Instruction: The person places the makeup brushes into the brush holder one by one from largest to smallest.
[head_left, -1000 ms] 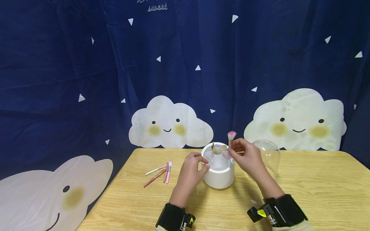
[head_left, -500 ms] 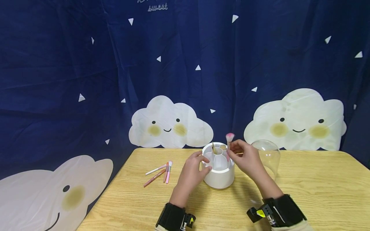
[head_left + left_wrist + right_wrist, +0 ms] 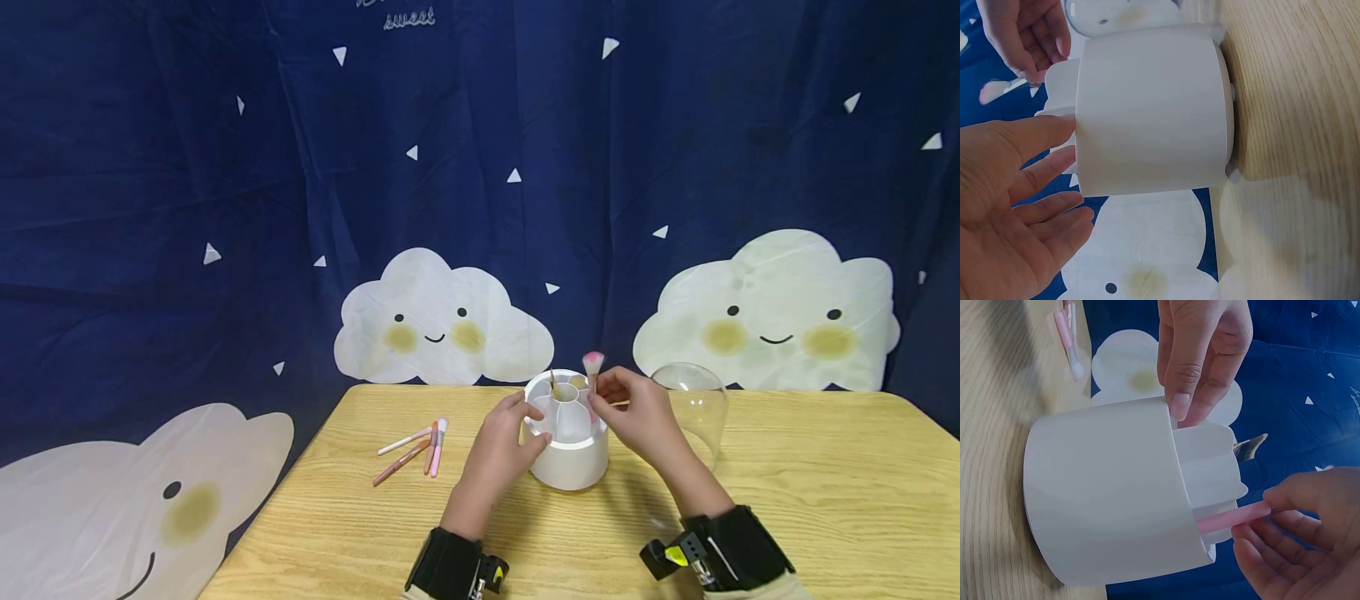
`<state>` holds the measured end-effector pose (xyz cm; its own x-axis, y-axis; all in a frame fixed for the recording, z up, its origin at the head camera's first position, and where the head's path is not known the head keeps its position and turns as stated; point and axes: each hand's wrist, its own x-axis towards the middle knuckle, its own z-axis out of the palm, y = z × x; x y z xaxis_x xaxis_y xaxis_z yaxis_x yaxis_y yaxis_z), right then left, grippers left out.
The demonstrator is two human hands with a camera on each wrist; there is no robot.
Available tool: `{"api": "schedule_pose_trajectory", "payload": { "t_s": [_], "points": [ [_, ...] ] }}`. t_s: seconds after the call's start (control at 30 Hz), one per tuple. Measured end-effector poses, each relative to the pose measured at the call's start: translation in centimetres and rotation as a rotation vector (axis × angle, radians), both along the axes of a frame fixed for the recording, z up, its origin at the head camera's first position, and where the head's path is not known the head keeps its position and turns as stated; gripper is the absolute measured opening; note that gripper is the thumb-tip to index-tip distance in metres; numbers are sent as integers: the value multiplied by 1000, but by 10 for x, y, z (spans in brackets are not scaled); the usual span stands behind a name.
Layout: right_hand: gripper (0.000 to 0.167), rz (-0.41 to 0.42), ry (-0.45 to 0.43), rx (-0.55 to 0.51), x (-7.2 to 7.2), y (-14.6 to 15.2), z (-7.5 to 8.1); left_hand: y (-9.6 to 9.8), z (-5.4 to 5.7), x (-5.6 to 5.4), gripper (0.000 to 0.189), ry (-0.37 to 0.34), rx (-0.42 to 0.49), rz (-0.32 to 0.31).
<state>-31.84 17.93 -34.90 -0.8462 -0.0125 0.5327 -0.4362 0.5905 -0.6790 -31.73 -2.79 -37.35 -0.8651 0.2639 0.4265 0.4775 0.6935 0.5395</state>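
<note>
A pink-handled makeup brush [image 3: 593,363] with a pink-and-white fan of bristles stands upright between the thumb and fingers of my right hand [image 3: 637,414]. Its pink handle [image 3: 1235,517] goes down into a compartment at the right side of the white round brush holder [image 3: 572,467]. My left hand [image 3: 501,446] holds the holder's left rim with thumb and index finger; in the left wrist view its other fingers [image 3: 1063,228] lie relaxed near the rim. Another brush [image 3: 1250,447] with dark-and-gold bristles sticks up from the holder. Its lower part is hidden.
Several makeup brushes [image 3: 432,450] lie in a loose pile on the wooden table [image 3: 337,533], left of the holder. A clear dome cover [image 3: 701,408] stands right behind my right hand. A dark blue curtain [image 3: 465,108] with clouds hangs behind the table.
My right hand has moved slightly left and down, and the brush sinks deeper into the holder. My left hand has shifted a little to the right along the rim.
</note>
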Motion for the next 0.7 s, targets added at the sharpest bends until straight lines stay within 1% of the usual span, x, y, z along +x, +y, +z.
{"api": "schedule_pose_trajectory", "payload": {
  "t_s": [0.2,0.43,0.53,0.7],
  "points": [
    [9,9,-3,8,-1,1,-1,0,0,0,22,-6,-4,3],
    [8,20,15,9,-1,2,-4,1,1,1,22,0,1,-6],
    [8,18,-5,19,-1,1,-4,0,1,2,22,6,-1,-9],
    [8,23,-40,38,0,1,-4,1,1,2,23,-14,-6,3]
  ]
}}
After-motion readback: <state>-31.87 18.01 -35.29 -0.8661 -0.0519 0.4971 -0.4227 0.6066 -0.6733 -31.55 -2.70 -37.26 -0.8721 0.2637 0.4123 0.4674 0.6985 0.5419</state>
